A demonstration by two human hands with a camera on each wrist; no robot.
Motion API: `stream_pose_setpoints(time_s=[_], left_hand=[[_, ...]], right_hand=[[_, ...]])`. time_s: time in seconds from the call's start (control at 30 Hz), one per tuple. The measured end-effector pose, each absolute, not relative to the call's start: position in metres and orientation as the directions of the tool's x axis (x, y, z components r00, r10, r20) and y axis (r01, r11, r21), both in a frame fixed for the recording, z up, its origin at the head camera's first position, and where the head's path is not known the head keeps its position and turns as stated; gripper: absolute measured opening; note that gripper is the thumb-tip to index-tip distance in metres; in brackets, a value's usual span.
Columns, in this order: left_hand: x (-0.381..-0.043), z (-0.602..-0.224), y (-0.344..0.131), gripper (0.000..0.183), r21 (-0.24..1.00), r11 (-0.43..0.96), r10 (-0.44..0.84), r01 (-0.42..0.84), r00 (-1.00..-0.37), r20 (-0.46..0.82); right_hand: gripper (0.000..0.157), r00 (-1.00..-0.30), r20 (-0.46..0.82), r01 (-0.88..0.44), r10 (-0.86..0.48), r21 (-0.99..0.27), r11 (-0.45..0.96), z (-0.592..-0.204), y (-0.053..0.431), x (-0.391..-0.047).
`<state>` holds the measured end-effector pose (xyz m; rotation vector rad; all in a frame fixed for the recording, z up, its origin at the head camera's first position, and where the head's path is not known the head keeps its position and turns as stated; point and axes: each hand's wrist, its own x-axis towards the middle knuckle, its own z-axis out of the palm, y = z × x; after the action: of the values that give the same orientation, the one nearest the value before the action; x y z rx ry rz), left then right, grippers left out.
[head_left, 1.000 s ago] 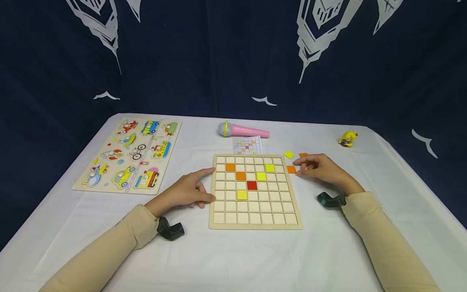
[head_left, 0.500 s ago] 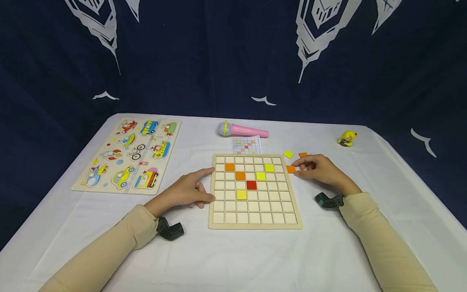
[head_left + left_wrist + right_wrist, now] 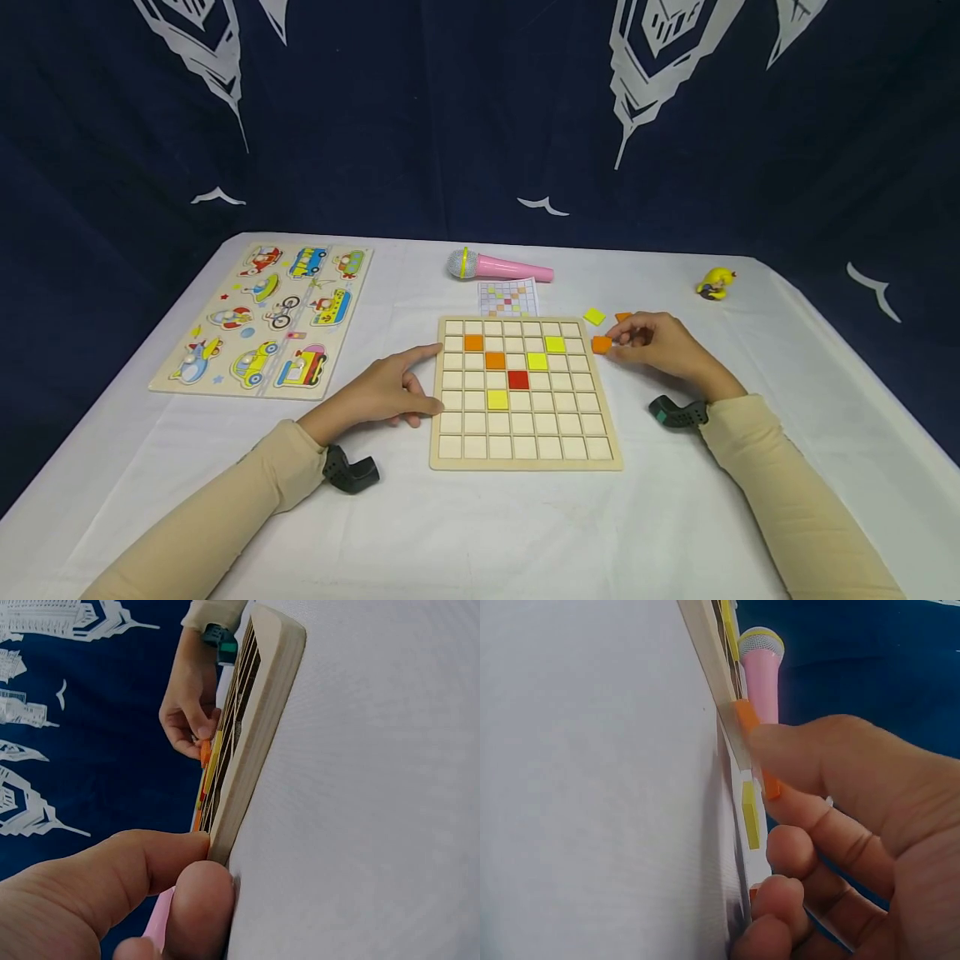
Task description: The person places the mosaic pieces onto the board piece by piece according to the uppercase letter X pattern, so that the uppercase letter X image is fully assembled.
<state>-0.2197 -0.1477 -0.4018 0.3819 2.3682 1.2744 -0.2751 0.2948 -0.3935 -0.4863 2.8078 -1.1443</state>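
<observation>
My left hand (image 3: 386, 390) rests at the left edge of a wooden grid board (image 3: 525, 465), with index finger and thumb spread apart along it. Orange, yellow and red square tiles sit in some of the board's cells, such as the red tile (image 3: 518, 380). Just off the board's upper right side, my right hand (image 3: 663, 346) pinches an orange square tile (image 3: 771, 784) between thumb and index finger. In the right wrist view this tile is tipped on edge beside the board's rim. A loose yellow tile (image 3: 595, 317) and another orange tile (image 3: 622, 317), partly hidden, lie beyond that hand.
A printed pattern card (image 3: 508, 297) lies behind the board, partly under its far edge. Behind it is a pink toy microphone (image 3: 513, 269). A vehicle peg puzzle (image 3: 247, 333) lies at the left, and a small yellow figurine (image 3: 716, 284) stands at the back right.
The orange tile at my right fingertips has lifted and tilted from lying flat beside the board, and the right fingers have risen slightly with it. My left hand stays in place.
</observation>
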Motion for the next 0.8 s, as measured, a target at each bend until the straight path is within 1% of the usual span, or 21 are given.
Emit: stream_pose_setpoints(time_s=[0.13, 0.23, 0.5, 0.8], left_hand=[[-0.22, -0.402, -0.147, 0.096, 0.84, 0.54, 0.431, 0.044, -0.872, -0.231], [-0.22, -0.402, -0.147, 0.096, 0.838, 0.544, 0.428, 0.046, -0.874, -0.231], [-0.219, -0.401, -0.147, 0.096, 0.837, 0.546, 0.426, 0.043, -0.874, -0.233], [-0.219, -0.402, -0.148, 0.096, 0.844, 0.535, 0.432, 0.037, -0.871, -0.235]], right_hand=[[0.026, -0.945, 0.059, -0.268, -0.322, -0.703, 0.659, -0.391, 0.293, -0.273], [0.026, -0.934, 0.073, -0.291, -0.35, -0.724, 0.625, -0.389, 0.29, -0.272], [0.023, -0.869, 0.164, -0.419, -0.467, -0.747, 0.516, -0.385, 0.272, -0.266], [0.021, -0.822, 0.145, -0.472, -0.551, -0.716, 0.514, -0.381, 0.256, -0.258]])
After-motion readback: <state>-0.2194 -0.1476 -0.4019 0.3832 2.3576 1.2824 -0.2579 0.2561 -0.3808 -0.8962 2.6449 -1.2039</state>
